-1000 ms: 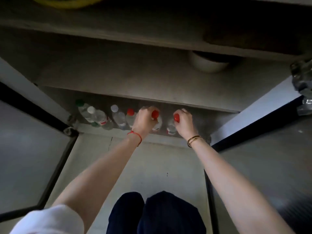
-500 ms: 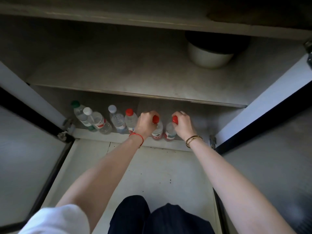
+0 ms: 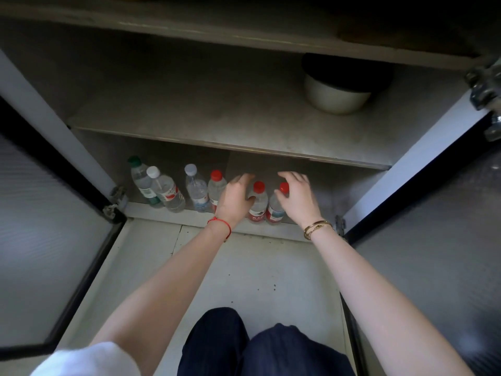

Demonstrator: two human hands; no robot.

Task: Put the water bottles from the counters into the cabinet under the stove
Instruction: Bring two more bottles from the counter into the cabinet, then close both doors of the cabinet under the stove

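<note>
My knees (image 3: pixel 260 346) at bottom of view, dark trousers, crouched on the pale floor (image 3: pixel 244 270) so I can reach the low compartment. Both cabinet doors (image 3: pixel 40 240) swung wide, arms go between them.

Left hand (image 3: pixel 234 198) fingers spread apart, thumb touching the shoulder of a red-capped bottle (image 3: pixel 257 202), not clamped on it. Right hand (image 3: pixel 299 198) also open, fingers loose; it sits just beside the second red-capped bottle (image 3: pixel 276 206), palm maybe brushing its cap (contact hard to tell). Both bottles stand upright on the bottom shelf (image 3: pixel 311 183) near the front lip, touching each other. My read: both just set down, grip released.

Left of them, same row: another red-cap bottle (image 3: pixel 216 185), a clear one with white cap (image 3: pixel 195 189), a tilted white-cap one (image 3: pixel 166 189), a green-cap one (image 3: pixel 141 180) at the far left. Lined up by the front edge, likely for easy reach and to leave room at right.

Farther up, the middle shelf (image 3: pixel 217 118) holds one pale bowl (image 3: pixel 336 96) at the back right. Whether more bottles wait on the counters, cannot tell from here.
</note>
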